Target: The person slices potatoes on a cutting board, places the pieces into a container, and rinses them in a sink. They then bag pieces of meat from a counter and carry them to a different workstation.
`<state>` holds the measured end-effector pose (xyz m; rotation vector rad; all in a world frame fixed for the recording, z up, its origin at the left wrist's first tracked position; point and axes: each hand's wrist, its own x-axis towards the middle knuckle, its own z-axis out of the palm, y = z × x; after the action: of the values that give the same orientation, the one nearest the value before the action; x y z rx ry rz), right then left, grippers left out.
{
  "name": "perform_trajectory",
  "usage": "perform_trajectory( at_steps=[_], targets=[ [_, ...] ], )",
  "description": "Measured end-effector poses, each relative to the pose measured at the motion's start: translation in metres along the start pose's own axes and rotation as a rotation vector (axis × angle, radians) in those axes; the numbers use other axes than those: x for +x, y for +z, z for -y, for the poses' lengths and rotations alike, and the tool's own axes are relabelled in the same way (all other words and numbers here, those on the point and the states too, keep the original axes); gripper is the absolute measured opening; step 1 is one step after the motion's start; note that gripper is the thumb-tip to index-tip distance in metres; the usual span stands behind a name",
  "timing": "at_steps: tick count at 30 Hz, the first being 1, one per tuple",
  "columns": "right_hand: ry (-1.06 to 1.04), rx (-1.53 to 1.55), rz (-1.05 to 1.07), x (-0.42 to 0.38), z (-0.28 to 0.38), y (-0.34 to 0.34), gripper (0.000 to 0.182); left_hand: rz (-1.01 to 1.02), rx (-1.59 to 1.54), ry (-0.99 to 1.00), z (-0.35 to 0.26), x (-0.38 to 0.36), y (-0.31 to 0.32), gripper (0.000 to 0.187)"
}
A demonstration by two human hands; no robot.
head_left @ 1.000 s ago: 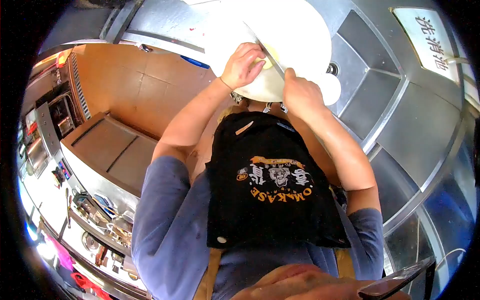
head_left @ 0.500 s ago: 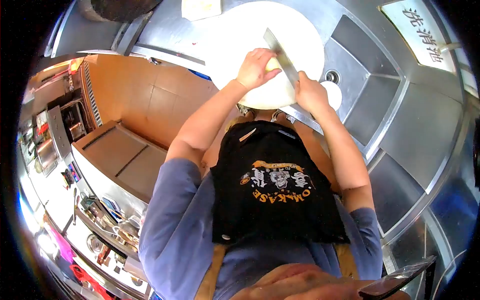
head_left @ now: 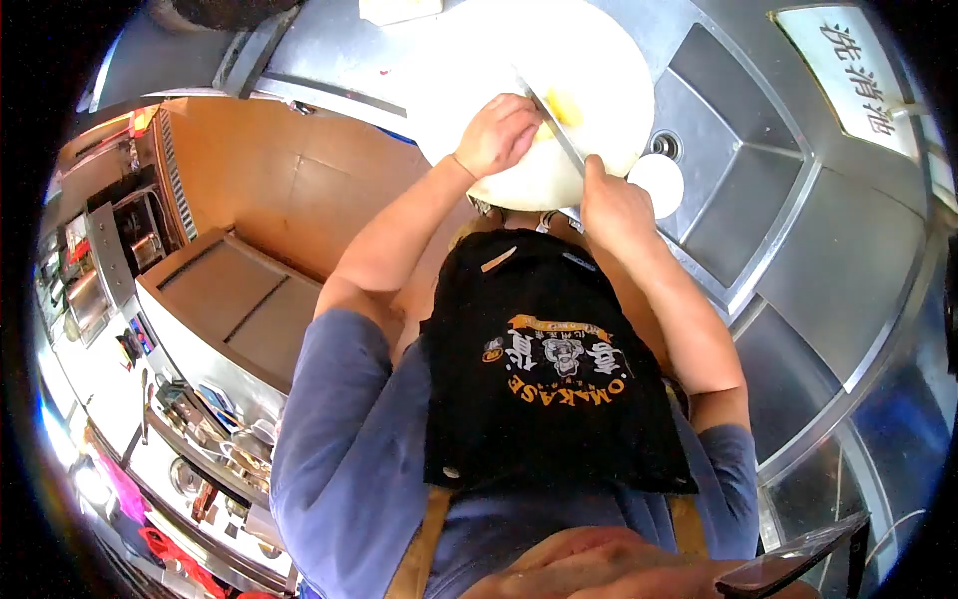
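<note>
My right hand point(head_left: 614, 205) is wrapped round the handle of a kitchen knife point(head_left: 561, 132), whose blade points away from me over a round white cutting board point(head_left: 609, 60). On the left of the blade my left hand point(head_left: 499, 138) has its fingers curled down onto a pale yellow piece of food, mostly hidden under them. A second yellow piece point(head_left: 566, 108) lies on the board just right of the blade. The kind of food cannot be made out; glare washes out much of the board.
A steel sink point(head_left: 733, 190) with a drain lies to the right, and a small white round dish point(head_left: 657, 187) stands by its near edge. A pale block point(head_left: 399, 10) sits on the counter at the back. A white sign point(head_left: 848, 75) leans at the far right.
The blade has come down and now shows nearly edge-on. Yellow food now shows on its right side. My left fingers have curled in more.
</note>
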<state>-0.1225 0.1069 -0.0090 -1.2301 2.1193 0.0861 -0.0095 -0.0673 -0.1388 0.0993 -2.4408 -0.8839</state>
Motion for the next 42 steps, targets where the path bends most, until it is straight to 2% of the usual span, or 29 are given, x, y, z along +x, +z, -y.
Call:
perform_trajectory(
  at_steps=[4, 6, 9, 11, 12, 13, 15, 16, 18, 19, 22, 23, 24, 25, 27, 29, 31, 32, 34, 37, 40, 42],
  targets=[
    [0.035, 0.013, 0.033, 0.026, -0.002, 0.015, 0.024, -0.028, -0.002, 0.01, 0.003, 0.001, 0.001, 0.019],
    [-0.055, 0.08, -0.175, 0.044, -0.008, 0.041, 0.023, -0.02, -0.016, 0.002, 0.001, -0.004, 0.0, 0.018],
    [-0.045, 0.09, -0.135, 0.051, -0.012, 0.038, 0.022, 0.039, 0.003, -0.001, 0.001, -0.003, -0.005, 0.023],
    [-0.013, 0.119, -0.16, 0.036, -0.014, 0.026, 0.023, 0.101, -0.022, -0.07, 0.004, 0.0, -0.011, 0.034],
    [0.008, 0.149, -0.147, 0.024, -0.014, 0.023, 0.023, 0.101, -0.025, -0.046, 0.006, 0.006, -0.016, 0.034],
    [0.022, 0.152, -0.159, 0.011, -0.015, 0.024, 0.023, 0.161, 0.015, -0.029, 0.007, 0.01, -0.021, 0.041],
    [0.112, 0.241, -0.334, -0.013, -0.023, 0.031, 0.025, 0.221, 0.05, 0.0, 0.013, 0.015, -0.027, 0.048],
    [0.088, 0.356, -0.475, -0.02, -0.031, 0.044, 0.023, 0.353, 0.056, 0.038, 0.021, 0.022, -0.027, 0.05],
    [0.163, 0.466, -0.485, -0.033, -0.039, 0.058, 0.023, 0.608, 0.065, 0.062, 0.03, 0.035, -0.029, 0.053],
    [0.225, 0.581, -0.48, -0.039, -0.04, 0.064, 0.023, 0.607, 0.063, 0.068, 0.029, 0.038, -0.031, 0.053],
    [0.253, 0.571, -0.371, -0.053, -0.028, 0.071, 0.023, 0.681, 0.093, 0.023, 0.024, 0.029, -0.038, 0.05],
    [0.243, 0.549, -0.298, -0.056, -0.022, 0.072, 0.023, 0.6, 0.107, -0.032, 0.017, 0.018, -0.041, 0.048],
    [0.125, 0.381, -0.371, -0.056, -0.019, 0.078, 0.022, 0.518, 0.123, -0.086, 0.011, 0.008, -0.044, 0.046],
    [0.119, 0.388, -0.362, -0.054, -0.015, 0.079, 0.022, 0.525, 0.128, -0.096, 0.004, -0.003, -0.042, 0.046],
    [0.128, 0.276, -0.326, -0.054, 0.0, 0.081, 0.021, 0.252, 0.152, -0.282, -0.013, -0.023, -0.033, 0.048],
    [0.154, 0.253, -0.307, -0.053, 0.014, 0.077, 0.022, 0.193, 0.175, -0.313, -0.019, -0.029, -0.03, 0.05],
    [0.097, 0.134, -0.415, -0.055, 0.023, 0.076, 0.02, 0.023, 0.121, -0.274, -0.025, -0.031, -0.03, 0.04],
    [0.074, 0.106, -0.414, -0.056, 0.028, 0.071, 0.019, 0.021, 0.115, -0.274, -0.02, -0.032, -0.029, 0.04],
    [0.086, 0.136, -0.361, -0.057, 0.038, 0.06, 0.018, 0.057, -0.044, -0.055, -0.008, -0.035, -0.031, 0.03],
    [0.108, 0.151, -0.249, -0.054, 0.041, 0.063, 0.017, 0.16, -0.061, -0.015, -0.002, -0.029, -0.033, 0.023],
    [0.112, 0.12, -0.215, -0.047, 0.039, 0.07, 0.018, 0.123, -0.097, 0.027, -0.003, -0.024, -0.035, 0.021],
    [0.165, 0.163, -0.113, -0.039, 0.041, 0.066, 0.02, 0.129, -0.11, 0.024, -0.002, -0.023, -0.035, 0.021]
  ],
)
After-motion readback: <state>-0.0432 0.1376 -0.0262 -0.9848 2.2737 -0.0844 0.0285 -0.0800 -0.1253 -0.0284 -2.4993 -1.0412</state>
